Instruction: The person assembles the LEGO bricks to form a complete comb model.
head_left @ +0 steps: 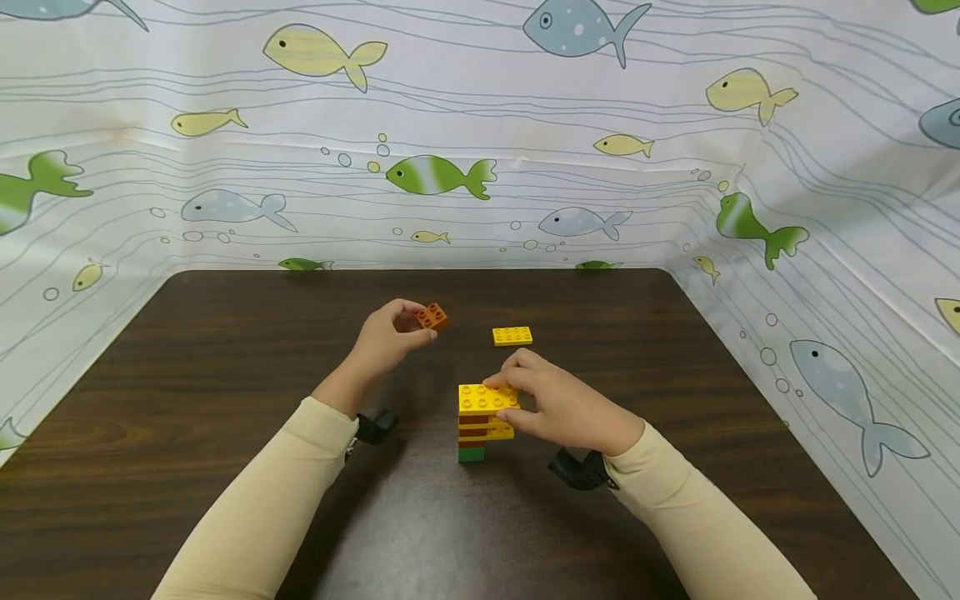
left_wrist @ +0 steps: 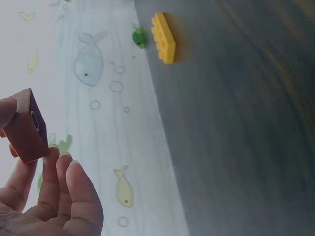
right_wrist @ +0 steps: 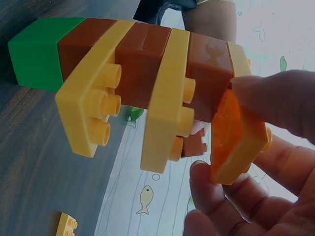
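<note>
My left hand [head_left: 378, 340] pinches a small reddish-brown toy building brick [head_left: 432, 317], raised above the table left of the tower. The left wrist view shows that brick [left_wrist: 27, 129] between thumb and fingertips, its hollow underside partly visible. A tower of toy bricks stands in front, with a green brick [head_left: 471, 455] at its base. Above it, brown bricks [right_wrist: 145, 64] alternate with yellow plates [right_wrist: 167, 103] that stick out to the right. With thumb and fingers, my right hand [head_left: 562, 404] grips the overhanging end of the top yellow plate [head_left: 474, 402].
Behind the tower, a loose yellow plate [head_left: 512, 337] lies studs up on the dark wooden table [head_left: 187, 400]. A white fish-patterned cloth [head_left: 465, 108] stands along the back and sides of the table. Dark wrist cameras [head_left: 581, 469] sit under both wrists.
</note>
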Motion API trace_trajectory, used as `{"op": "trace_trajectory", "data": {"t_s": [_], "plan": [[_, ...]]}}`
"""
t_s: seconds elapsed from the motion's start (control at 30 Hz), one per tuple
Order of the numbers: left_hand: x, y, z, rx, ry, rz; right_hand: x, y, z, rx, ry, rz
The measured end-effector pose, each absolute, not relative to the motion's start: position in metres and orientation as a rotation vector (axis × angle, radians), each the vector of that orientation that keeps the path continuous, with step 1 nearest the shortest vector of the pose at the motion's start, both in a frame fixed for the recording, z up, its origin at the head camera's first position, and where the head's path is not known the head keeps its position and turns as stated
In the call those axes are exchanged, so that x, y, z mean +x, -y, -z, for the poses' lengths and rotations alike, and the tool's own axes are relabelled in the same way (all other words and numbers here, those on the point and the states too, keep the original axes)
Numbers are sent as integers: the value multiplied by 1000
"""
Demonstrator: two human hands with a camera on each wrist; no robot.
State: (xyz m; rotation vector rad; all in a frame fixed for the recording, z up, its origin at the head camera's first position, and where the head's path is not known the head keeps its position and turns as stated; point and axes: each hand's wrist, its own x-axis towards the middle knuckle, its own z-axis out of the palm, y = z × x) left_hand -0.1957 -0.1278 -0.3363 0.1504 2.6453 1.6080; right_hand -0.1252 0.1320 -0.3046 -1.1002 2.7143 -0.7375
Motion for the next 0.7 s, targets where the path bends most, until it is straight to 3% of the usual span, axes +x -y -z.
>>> {"op": "trace_trajectory", "data": {"t_s": [0.7], "plan": [[-150, 115, 319, 415, -2610, -1601, -127, -133, 307, -1105, -2692, 783]]}}
